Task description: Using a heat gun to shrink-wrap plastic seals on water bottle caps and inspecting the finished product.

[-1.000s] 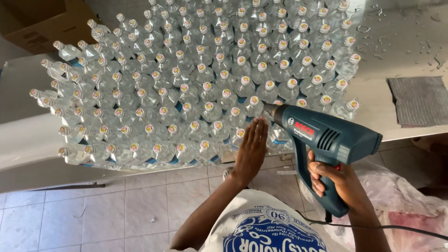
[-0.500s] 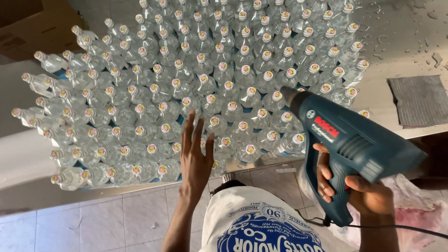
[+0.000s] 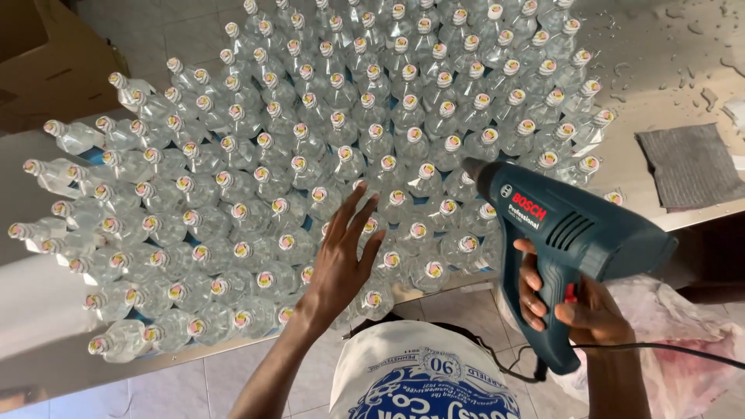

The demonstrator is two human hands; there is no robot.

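Left hand (image 3: 341,260) now farther right over bottles (image 3: 310,147).

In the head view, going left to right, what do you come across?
Cardboard box → packed clear bottles → left hand flat on them → blue heat gun in the right hand → grey cloth.
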